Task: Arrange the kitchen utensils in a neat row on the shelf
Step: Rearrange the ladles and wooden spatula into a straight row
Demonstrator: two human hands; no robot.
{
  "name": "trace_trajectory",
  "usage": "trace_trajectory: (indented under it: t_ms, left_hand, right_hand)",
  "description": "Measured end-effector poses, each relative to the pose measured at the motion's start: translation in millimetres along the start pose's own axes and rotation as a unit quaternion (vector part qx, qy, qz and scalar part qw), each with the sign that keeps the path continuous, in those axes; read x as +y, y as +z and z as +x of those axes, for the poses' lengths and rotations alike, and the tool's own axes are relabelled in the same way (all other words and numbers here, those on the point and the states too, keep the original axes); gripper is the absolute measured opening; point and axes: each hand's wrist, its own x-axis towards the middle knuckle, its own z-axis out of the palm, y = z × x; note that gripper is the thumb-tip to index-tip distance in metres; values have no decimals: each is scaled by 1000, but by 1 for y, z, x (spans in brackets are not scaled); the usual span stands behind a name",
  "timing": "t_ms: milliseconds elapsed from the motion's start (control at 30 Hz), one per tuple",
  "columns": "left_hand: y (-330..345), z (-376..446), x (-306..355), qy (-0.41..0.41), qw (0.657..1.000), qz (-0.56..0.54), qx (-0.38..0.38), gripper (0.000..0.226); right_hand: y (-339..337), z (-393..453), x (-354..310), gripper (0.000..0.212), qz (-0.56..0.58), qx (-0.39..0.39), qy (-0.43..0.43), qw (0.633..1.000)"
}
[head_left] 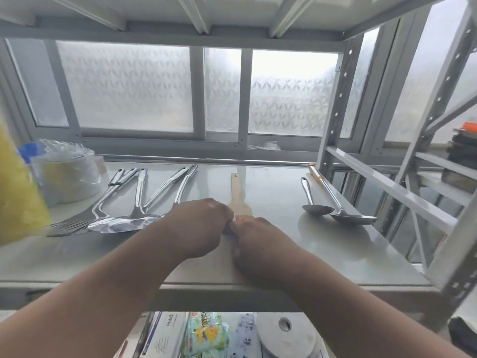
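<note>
Kitchen utensils are laid out on the steel shelf (322,254) across the middle of the frame. At center, a wooden spatula (238,195) is held at its wide end by the left hand (200,228) and the right hand (254,239), whose knuckles touch; the fingers are curled onto it, its blade mostly hidden. Left of the hands, forks (67,226) and steel turners (136,202) are fanned together. Right of center, a spoon (313,202) and a ladle (346,213) are seen side by side.
</note>
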Motion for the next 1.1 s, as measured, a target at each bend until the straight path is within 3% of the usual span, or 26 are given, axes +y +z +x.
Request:
trace_trajectory:
  t_ms: [133,267,400,500,633,767,867,1000,1100]
  left_hand:
    - [-7,-4,-6,-26,999,31,8,30]
    - [-7,5,6,-21,999,20,44,22]
    - [4,29,35,14,999,-14,26,31]
    - [16,44,47,27,999,-29,0,20]
    - [17,47,47,49,997,8,51,21]
    - [15,43,35,44,998,-4,52,19]
    - [17,33,18,9,998,-45,34,12]
    - [11,20,4,-14,995,-92,22,35]
    - [9,18,6,7,994,-99,37,52]
  right_hand:
    - [-19,9,3,13,-43,8,-8,999]
    - [-53,4,21,1,-93,68,38,993]
    - [-74,-11,59,12,-171,114,116,972]
    - [-75,-19,78,20,-230,80,157,957]
    - [-69,-17,83,31,-273,57,164,946]
    - [-61,-11,71,33,-165,80,156,970]
    - [-43,-1,52,24,-127,93,104,982]
    - [-30,13,35,20,-60,106,72,990]
    - [-42,10,38,40,0,126,86,988]
